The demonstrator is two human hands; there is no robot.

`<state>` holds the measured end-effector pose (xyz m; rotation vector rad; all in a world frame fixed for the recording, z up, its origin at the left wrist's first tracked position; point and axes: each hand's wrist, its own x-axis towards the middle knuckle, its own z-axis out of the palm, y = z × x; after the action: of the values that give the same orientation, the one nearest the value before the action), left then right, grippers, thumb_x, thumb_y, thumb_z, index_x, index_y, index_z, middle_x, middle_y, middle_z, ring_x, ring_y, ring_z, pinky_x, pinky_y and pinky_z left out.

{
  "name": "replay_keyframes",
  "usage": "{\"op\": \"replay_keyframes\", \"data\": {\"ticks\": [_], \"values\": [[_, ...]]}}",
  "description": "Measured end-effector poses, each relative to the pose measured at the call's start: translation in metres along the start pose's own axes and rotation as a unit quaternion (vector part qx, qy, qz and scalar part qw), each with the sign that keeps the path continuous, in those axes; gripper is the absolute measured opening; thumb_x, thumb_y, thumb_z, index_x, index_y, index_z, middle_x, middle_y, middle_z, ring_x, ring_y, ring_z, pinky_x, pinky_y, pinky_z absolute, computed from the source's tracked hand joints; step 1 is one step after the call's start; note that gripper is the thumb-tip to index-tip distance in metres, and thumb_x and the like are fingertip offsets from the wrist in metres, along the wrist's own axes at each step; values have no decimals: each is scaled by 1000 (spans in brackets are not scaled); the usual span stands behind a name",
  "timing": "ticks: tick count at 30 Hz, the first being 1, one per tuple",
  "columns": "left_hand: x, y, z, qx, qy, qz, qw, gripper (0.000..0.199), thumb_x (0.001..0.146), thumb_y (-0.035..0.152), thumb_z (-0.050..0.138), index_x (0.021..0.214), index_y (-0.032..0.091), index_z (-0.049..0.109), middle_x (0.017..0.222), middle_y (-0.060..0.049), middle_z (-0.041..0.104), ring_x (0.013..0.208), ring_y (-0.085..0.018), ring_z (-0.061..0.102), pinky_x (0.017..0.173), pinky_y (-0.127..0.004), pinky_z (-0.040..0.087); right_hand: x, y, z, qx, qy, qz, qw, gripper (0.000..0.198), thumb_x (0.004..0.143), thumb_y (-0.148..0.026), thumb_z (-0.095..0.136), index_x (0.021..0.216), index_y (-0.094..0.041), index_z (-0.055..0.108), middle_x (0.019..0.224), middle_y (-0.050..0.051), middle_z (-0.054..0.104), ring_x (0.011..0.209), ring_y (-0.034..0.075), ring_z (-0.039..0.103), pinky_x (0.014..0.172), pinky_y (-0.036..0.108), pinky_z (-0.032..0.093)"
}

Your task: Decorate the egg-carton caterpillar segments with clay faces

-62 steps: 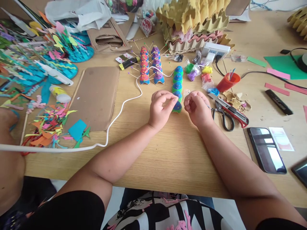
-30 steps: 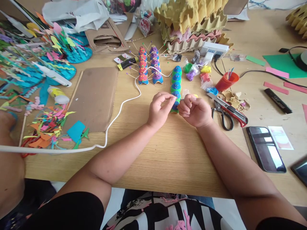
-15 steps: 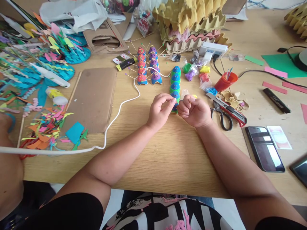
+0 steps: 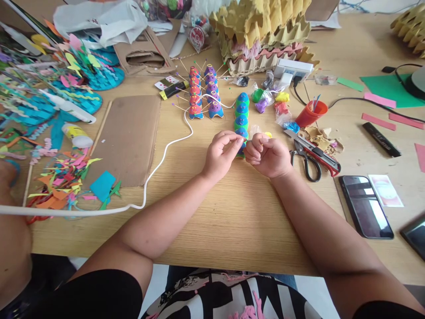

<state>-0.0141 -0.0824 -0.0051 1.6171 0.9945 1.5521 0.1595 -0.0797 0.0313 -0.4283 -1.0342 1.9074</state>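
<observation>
My left hand is closed in a pinch, thumb against fingertips. Close beside it, my right hand is also closed, fingers curled. Something thin and small, perhaps a sliver, spans the gap between both sets of fingertips; its kind is too small to make out. Just behind the hands stands a blue and green caterpillar figure made from egg-carton cups, its near end partly hidden by my fingers. To its left are a red caterpillar figure and a purple caterpillar figure, with pin-tipped sticks poking out.
Right of my hands lie scissors, a red box cutter, an orange cup and a phone. A white cable crosses the left side beside a cardboard sheet. Egg trays are stacked behind. Another person's arm rests far left.
Both hands stay in nearly the same place, still pinching close together. The view has shifted very slightly; nothing else has visibly moved.
</observation>
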Motion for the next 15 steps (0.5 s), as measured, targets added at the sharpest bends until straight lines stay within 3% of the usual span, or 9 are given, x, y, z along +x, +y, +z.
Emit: {"op": "replay_keyframes", "data": {"ticks": [15], "values": [[1,0,1,-20,0,-10,1000,41,100,63,73,95,23,81,101,-6,76,100,-17,71,95,-32,56,0,0,0,-28,-3,5,1000,47,90,-48,72,66,-24,40,53,-5,40,48,10,32,44,21,28]]}}
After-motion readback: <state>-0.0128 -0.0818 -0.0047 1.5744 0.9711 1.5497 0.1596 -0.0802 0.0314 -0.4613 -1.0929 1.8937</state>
